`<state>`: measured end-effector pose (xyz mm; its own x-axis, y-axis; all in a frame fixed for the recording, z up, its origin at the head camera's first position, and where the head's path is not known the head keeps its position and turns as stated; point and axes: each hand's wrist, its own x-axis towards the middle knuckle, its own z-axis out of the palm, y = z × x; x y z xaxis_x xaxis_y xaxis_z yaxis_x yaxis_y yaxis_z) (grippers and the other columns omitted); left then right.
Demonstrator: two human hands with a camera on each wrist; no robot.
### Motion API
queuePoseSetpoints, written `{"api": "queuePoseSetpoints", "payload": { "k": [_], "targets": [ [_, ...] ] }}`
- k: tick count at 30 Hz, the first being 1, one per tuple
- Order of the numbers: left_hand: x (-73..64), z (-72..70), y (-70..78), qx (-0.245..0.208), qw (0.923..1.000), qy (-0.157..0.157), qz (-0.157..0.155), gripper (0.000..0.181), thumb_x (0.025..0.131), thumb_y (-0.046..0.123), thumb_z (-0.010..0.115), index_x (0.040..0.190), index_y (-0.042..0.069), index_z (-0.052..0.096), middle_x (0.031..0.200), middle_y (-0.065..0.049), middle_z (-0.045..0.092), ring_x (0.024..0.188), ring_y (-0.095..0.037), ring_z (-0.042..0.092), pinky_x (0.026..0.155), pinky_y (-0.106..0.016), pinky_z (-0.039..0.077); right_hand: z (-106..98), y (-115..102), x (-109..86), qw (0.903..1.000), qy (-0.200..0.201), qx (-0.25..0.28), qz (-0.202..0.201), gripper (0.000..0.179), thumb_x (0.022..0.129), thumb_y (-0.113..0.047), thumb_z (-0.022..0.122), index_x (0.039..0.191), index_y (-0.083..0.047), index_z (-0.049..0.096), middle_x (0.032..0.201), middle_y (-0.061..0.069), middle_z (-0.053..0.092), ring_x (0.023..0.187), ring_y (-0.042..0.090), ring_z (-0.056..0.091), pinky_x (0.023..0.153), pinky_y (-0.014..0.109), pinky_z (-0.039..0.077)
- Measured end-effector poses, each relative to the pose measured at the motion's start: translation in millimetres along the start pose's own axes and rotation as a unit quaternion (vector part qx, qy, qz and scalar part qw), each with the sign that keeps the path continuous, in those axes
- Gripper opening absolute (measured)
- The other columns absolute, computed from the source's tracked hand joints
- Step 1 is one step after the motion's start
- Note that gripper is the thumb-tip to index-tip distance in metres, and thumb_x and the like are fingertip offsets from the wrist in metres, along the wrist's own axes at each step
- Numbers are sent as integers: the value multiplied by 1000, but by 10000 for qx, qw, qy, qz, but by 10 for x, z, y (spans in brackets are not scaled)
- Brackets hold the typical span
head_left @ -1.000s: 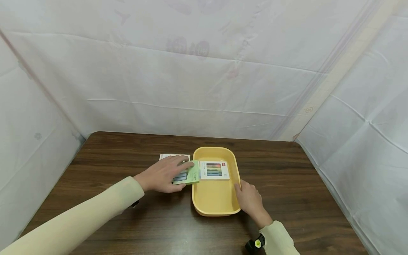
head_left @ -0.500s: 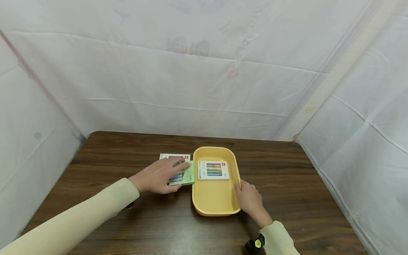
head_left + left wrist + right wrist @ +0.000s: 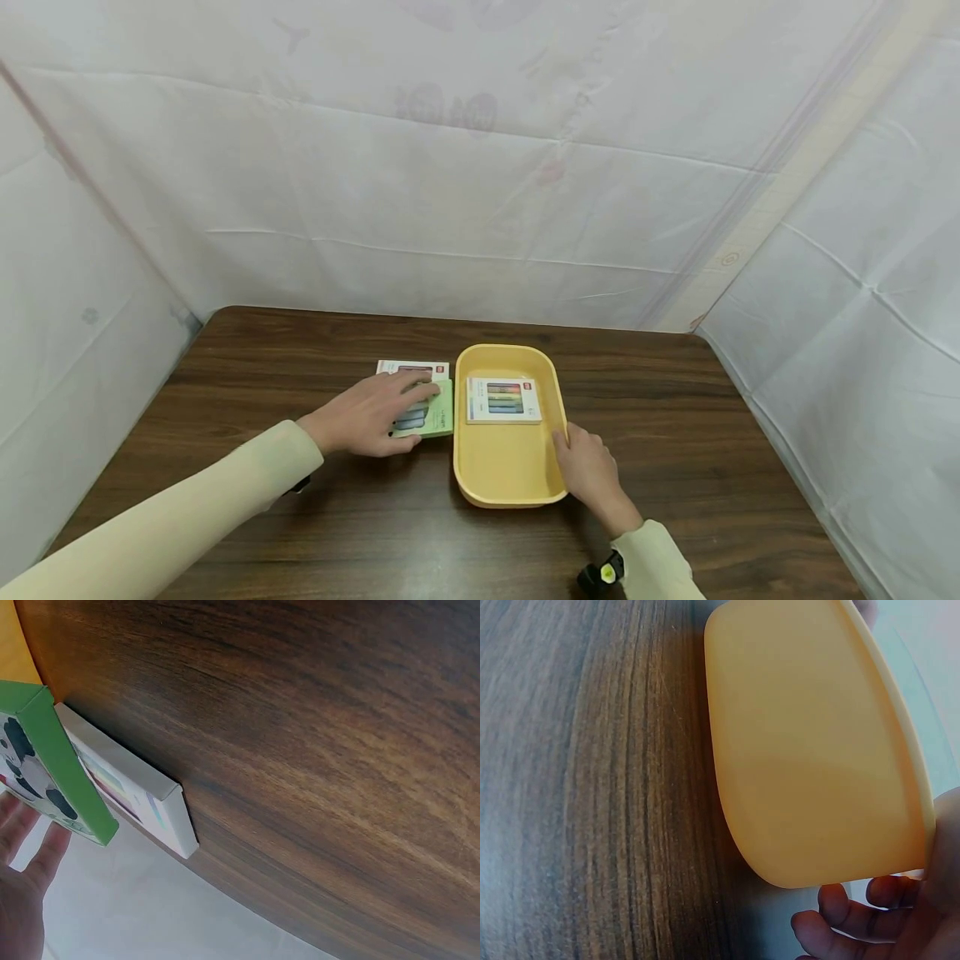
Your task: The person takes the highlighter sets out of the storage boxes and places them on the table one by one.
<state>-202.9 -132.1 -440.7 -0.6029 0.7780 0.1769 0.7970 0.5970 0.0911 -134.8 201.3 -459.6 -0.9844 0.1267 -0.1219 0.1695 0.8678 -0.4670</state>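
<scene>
My left hand [image 3: 375, 414] spans a flat green box [image 3: 438, 412], thumb along its near edge and fingers across the far side. A panda picture shows on this green box [image 3: 34, 761] in the left wrist view, and it sits raised and tilted close over a white box. That white box [image 3: 438, 368] lies flat on the table, partly covered by the hand and green box. With thumb over the rim and fingers outside, my right hand [image 3: 592, 471] grips the yellow tray [image 3: 510, 475] at its right side. Inside the tray lies another white box [image 3: 504, 401] with colourful sticks in its window.
The dark wood table [image 3: 712, 467] carries the tray near its middle. White sheeting [image 3: 480, 183] hangs behind the far edge and along both sides. The tray's left rim stands right beside the green box.
My left hand has moved left with the green box, from over the tray's left rim to beside it. More of the white box behind shows. The right hand stays on the rim.
</scene>
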Motion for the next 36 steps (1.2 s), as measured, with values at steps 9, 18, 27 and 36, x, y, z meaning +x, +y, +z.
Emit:
{"api": "queuePoseSetpoints", "payload": {
  "k": [9,18,27,36],
  "targets": [
    [-114,7,-55,-149,9994,-154,-271,66,86,52,59,142,19,46,142,-6,48,131,-22,48,103,-44,45,-1,0,18,10000,18,19,44,31,101,-30,41,83,-10,57,62,3,51,52,15,50,48,29,35],
    [-174,28,-85,-193,9989,-317,-285,62,87,50,60,140,21,48,140,-4,50,127,-22,50,101,-44,45,-5,0,11,10000,-24,14,17,30,101,-28,41,86,-9,58,64,3,52,53,14,50,48,29,35],
    [-155,74,-59,-416,9969,-584,-319,61,85,50,63,139,23,50,139,-3,50,129,-23,49,103,-46,44,-5,7,6,10000,-18,-18,24,31,101,-28,42,81,-10,55,63,3,51,54,15,50,48,30,35],
    [-130,139,-23,-361,9981,-500,-66,59,82,47,67,134,22,54,134,-4,54,121,-23,55,98,-45,47,-1,1,9,10000,-9,44,66,30,101,-29,43,81,-10,56,62,3,51,53,15,50,47,29,35]
  ]
}}
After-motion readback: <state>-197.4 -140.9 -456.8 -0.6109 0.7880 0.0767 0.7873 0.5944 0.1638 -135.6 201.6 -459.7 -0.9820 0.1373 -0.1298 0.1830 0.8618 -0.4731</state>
